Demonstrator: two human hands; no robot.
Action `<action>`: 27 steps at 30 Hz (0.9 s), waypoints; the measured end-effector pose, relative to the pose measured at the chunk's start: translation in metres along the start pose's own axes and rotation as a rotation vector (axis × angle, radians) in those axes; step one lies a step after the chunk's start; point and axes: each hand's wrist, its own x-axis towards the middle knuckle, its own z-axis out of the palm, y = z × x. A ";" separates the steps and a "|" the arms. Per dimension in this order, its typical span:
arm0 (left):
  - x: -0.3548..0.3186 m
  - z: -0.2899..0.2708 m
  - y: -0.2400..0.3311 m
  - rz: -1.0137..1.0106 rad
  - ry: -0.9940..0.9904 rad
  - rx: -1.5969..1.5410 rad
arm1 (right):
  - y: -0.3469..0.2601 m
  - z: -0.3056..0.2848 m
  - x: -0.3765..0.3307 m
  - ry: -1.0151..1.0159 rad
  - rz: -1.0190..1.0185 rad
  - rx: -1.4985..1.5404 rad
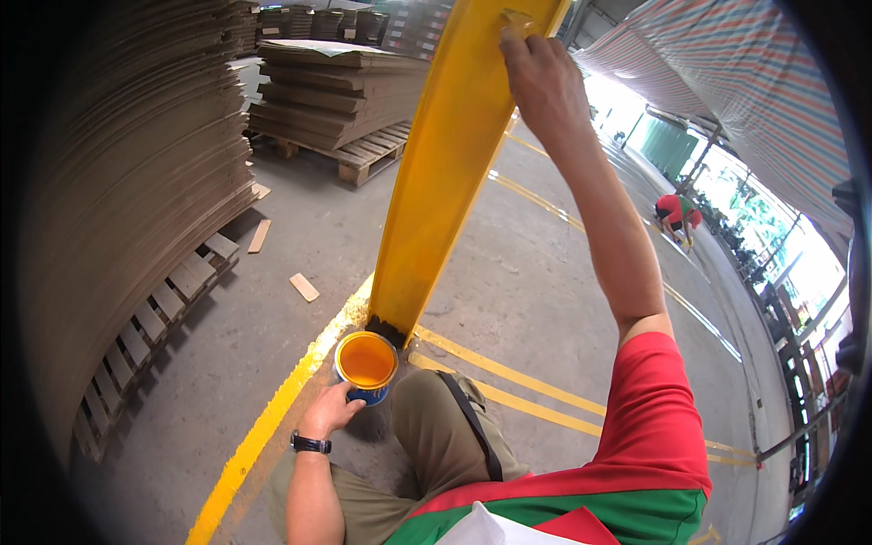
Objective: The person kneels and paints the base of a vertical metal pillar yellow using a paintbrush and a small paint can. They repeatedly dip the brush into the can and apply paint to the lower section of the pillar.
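Observation:
A yellow steel column (442,154) rises from the floor in front of me, its foot dark and unpainted. My right hand (547,86) is raised high against its face, fingers closed around what looks like a paintbrush (518,20), mostly hidden by the fingers. Low on the left, my left hand (329,411) grips the side of a blue paint can (368,397), thumb near the rim. Orange-yellow paint (366,360) shows inside the can, which stands close to the column's foot.
Tall cardboard stacks (136,173) on a wooden pallet (145,336) fill the left; another stack (341,95) sits behind. Two wood scraps lie on the floor. A yellow painted line (263,436) runs by my left arm. A crouching person (677,213) works far right.

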 end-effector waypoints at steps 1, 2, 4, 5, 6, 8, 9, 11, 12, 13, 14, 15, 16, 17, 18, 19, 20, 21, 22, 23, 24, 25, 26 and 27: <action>0.001 0.000 0.000 -0.002 -0.003 0.000 | 0.002 -0.001 0.005 0.037 0.005 -0.075; 0.001 0.000 0.000 -0.004 -0.006 -0.002 | 0.002 -0.002 0.007 -0.081 0.008 -0.092; 0.002 0.001 0.000 -0.009 -0.010 -0.003 | -0.004 -0.003 0.006 -0.219 0.059 -0.130; 0.002 0.001 -0.001 0.000 -0.006 0.007 | -0.008 -0.005 0.001 -0.238 0.026 -0.090; 0.001 0.001 -0.001 0.010 -0.003 0.018 | -0.012 -0.006 -0.002 -0.226 0.007 -0.057; 0.003 0.001 -0.001 0.018 0.006 0.014 | -0.013 -0.009 -0.003 -0.143 -0.039 -0.049; 0.002 0.001 -0.002 0.014 0.004 -0.001 | -0.011 -0.009 0.000 -0.081 -0.064 -0.071; 0.002 0.002 -0.003 0.021 0.010 -0.016 | -0.009 -0.010 0.005 -0.050 -0.058 -0.124; 0.002 0.002 -0.003 0.030 0.016 -0.013 | -0.006 -0.009 0.009 -0.083 -0.022 -0.155; 0.001 0.003 -0.004 0.028 0.014 -0.010 | -0.008 -0.008 0.008 -0.032 0.018 -0.195; 0.000 0.003 -0.004 0.036 0.013 -0.011 | -0.007 -0.005 0.010 -0.155 0.021 -0.143; 0.001 0.003 -0.004 0.032 0.008 -0.014 | -0.009 -0.004 0.008 -0.191 0.028 -0.100; 0.001 0.002 -0.004 0.028 0.008 -0.019 | -0.011 -0.002 0.007 -0.305 0.050 -0.048; 0.001 0.002 -0.004 0.036 0.011 -0.020 | -0.010 -0.001 0.006 -0.329 0.003 0.033; 0.001 0.001 -0.004 0.040 0.014 -0.022 | -0.013 0.000 0.004 -0.215 0.008 0.016; 0.001 0.001 -0.004 0.026 0.015 -0.022 | -0.011 0.000 0.004 -0.157 0.014 0.009; 0.001 0.001 -0.003 0.049 0.024 -0.027 | -0.012 0.000 0.001 -0.134 0.021 0.007; 0.000 0.001 -0.003 0.052 0.025 -0.026 | -0.010 0.001 0.001 0.007 0.040 -0.005; 0.000 0.000 -0.002 0.033 0.017 -0.016 | -0.009 0.001 -0.001 -0.123 0.060 -0.012; -0.001 0.000 -0.002 0.051 0.013 -0.034 | -0.009 0.002 -0.003 -0.170 0.071 -0.036; -0.001 0.001 -0.002 0.042 -0.001 -0.045 | -0.008 0.004 -0.005 -0.214 0.107 -0.065; -0.002 0.001 -0.003 0.029 -0.009 -0.054 | -0.009 0.007 -0.010 -0.240 0.021 0.024; -0.001 0.000 -0.004 0.033 0.000 -0.047 | -0.009 0.010 -0.013 -0.086 0.020 0.102; 0.001 0.001 -0.005 0.029 0.006 -0.048 | -0.011 0.015 -0.019 -0.012 0.048 0.171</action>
